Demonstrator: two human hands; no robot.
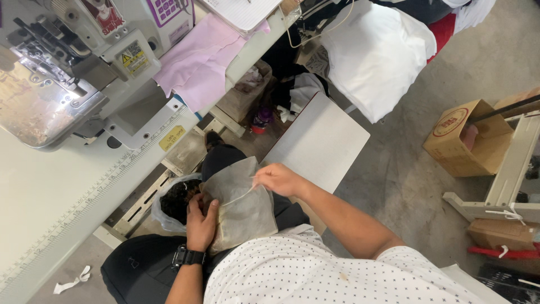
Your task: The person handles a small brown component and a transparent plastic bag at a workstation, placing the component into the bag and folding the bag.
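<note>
On my lap lies a translucent plastic bag (pixel 244 211) with something pale inside. My left hand (pixel 201 220), a black watch on its wrist, grips the bag's left edge beside a second clear bag of dark pieces (pixel 175 201). My right hand (pixel 277 179) pinches the top right edge of the translucent bag between its fingertips. I wear a white dotted shirt and dark trousers.
A sewing machine (pixel 62 62) stands on a white table (pixel 50 191) at the left, with pink fabric (pixel 197 62) behind it. A white board (pixel 320 143) lies ahead, with a white cloth pile (pixel 377 53) beyond and a cardboard box (pixel 467 141) at the right on the concrete floor.
</note>
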